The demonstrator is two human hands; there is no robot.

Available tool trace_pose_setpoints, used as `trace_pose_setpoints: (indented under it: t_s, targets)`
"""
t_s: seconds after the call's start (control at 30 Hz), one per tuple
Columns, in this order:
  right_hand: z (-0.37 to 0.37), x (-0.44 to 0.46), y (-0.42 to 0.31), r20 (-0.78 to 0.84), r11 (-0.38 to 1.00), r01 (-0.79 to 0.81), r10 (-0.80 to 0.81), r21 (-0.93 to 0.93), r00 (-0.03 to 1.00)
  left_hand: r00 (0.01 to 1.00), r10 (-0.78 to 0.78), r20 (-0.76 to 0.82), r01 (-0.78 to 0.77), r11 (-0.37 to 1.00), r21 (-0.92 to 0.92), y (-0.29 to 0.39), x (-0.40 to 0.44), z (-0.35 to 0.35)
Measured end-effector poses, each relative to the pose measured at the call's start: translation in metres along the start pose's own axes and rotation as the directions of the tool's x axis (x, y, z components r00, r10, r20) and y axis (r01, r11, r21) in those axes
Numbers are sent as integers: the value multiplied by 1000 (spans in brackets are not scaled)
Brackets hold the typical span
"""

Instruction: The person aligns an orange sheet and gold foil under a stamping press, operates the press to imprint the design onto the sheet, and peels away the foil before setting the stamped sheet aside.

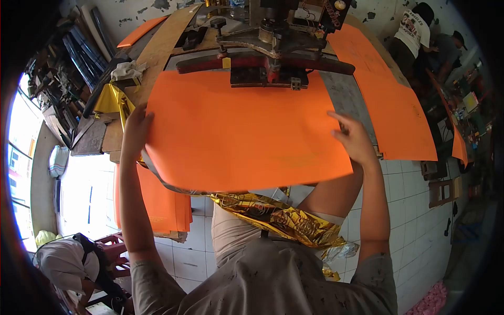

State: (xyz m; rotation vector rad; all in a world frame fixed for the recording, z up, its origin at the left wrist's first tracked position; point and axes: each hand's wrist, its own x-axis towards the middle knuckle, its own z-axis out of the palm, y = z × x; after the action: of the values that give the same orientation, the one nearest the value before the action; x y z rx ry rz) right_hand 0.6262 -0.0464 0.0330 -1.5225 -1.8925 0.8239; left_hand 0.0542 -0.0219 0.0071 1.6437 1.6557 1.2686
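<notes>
A large orange sheet (236, 126) lies under the head of a dark metal press (270, 73), its near edge bowing toward me. My left hand (137, 128) holds the sheet's left edge, fingers partly hidden. At the right edge is my right hand (353, 137), its thumb and index finger apart over the sheet and the other fingers hidden beneath; whether they grip it is unclear. Crumpled gold foil (278, 215) hangs below the sheet, across my lap.
More orange sheets (394, 110) lie to the right, and a stack (157, 202) stands lower left. A white cloth (127, 71) rests at the left. One person (68, 262) bends at lower left; two people (415, 31) are at upper right.
</notes>
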Motion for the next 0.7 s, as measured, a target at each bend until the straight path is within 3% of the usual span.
trace_pose_setpoints:
  t_s: [0.1, 0.2, 0.3, 0.4, 0.47, 0.53, 0.6, 0.7]
  targets:
    - [-1, 46, 2, -4, 985, 88, -90, -149, 996, 995, -99, -31, 104, 969, 226, 4, 49, 8]
    - [12, 89, 31, -38, 931, 288, -304, -225, 952, 997, -38, -74, 62, 931, 359, -32, 95, 11]
    - [25, 105, 33, -67, 869, 323, -373, -376, 925, 985, -44, -169, 116, 888, 445, -38, 113, 17]
    - [27, 94, 33, -119, 852, 302, -384, -427, 915, 963, 155, -221, 52, 697, 715, -41, 95, 22]
    - [24, 74, 28, -132, 856, 288, -375, -429, 918, 910, 378, -169, -64, 531, 845, -10, 57, 31]
    - [20, 40, 15, -119, 875, 280, -352, -396, 928, 914, 395, -95, -218, 674, 706, 31, 9, 47]
    - [28, 8, 13, -50, 836, 341, -399, -431, 915, 969, 246, 7, -210, 814, 542, 51, -34, 58]
    - [47, -22, 13, 18, 767, 362, -416, -529, 909, 918, 353, 179, -386, 700, 601, 45, -77, 75]
